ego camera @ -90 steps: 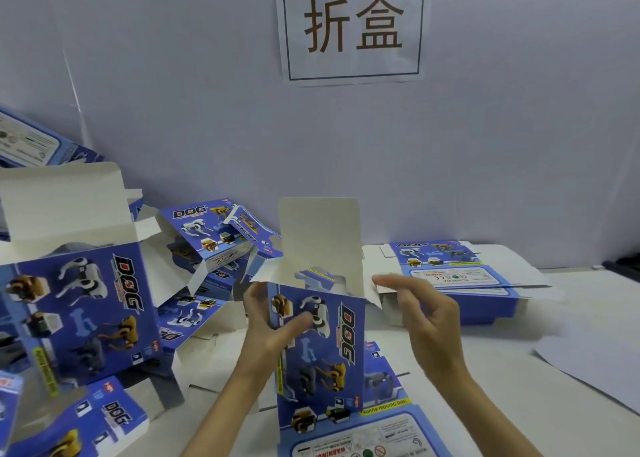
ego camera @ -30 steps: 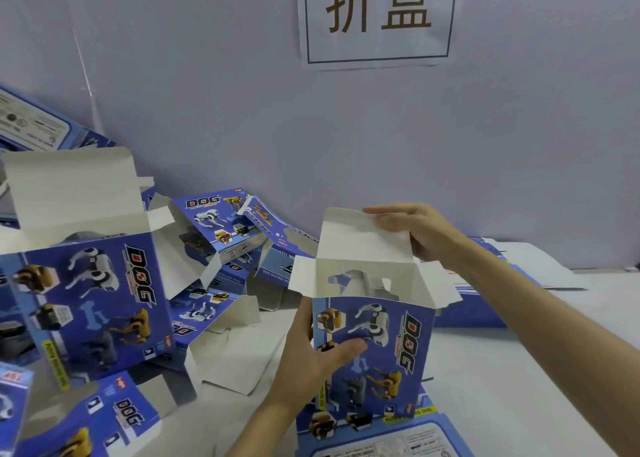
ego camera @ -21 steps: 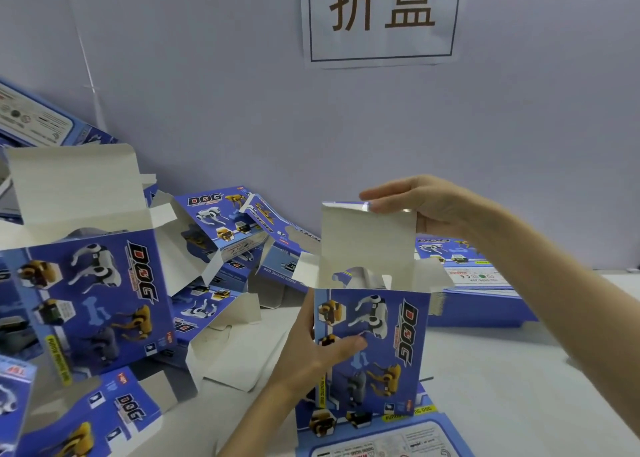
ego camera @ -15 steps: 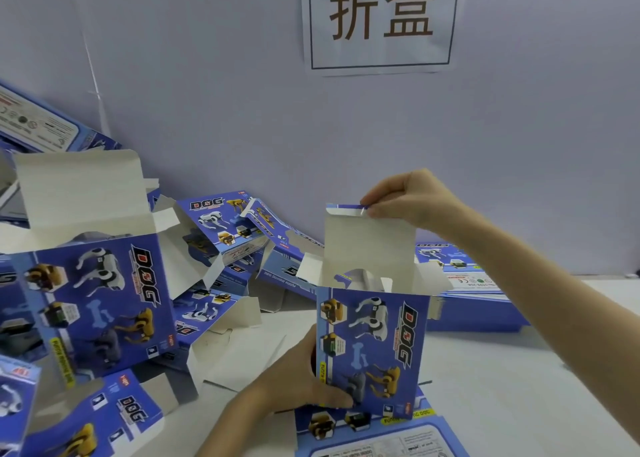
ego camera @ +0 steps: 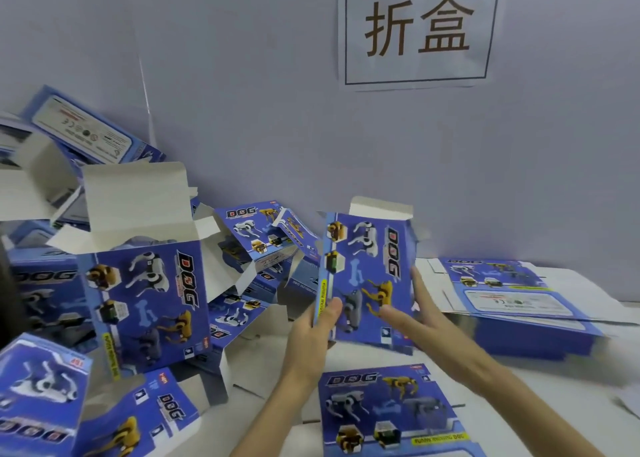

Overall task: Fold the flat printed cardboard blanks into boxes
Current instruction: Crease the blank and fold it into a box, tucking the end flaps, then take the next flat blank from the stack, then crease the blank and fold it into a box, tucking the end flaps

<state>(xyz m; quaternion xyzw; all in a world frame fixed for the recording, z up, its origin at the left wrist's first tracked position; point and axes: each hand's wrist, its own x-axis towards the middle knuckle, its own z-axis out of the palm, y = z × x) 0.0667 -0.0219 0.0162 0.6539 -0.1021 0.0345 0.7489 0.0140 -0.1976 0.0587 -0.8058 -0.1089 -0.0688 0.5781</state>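
The left grip [ego camera: 311, 332] pinches the folded DOG box [ego camera: 367, 269] at its lower left edge, thumb on the printed front. The right grip [ego camera: 422, 318] lies straight-fingered and unclenched against its right edge. The box is near the middle of the surface [ego camera: 554, 387], above a flat blank [ego camera: 384, 415] at the near edge. A stack of blanks [ego camera: 512, 294] lies to the right.

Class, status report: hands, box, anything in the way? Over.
Left hand grips box; right hand flat against it. Box tilted, flap up. Pile close on left.
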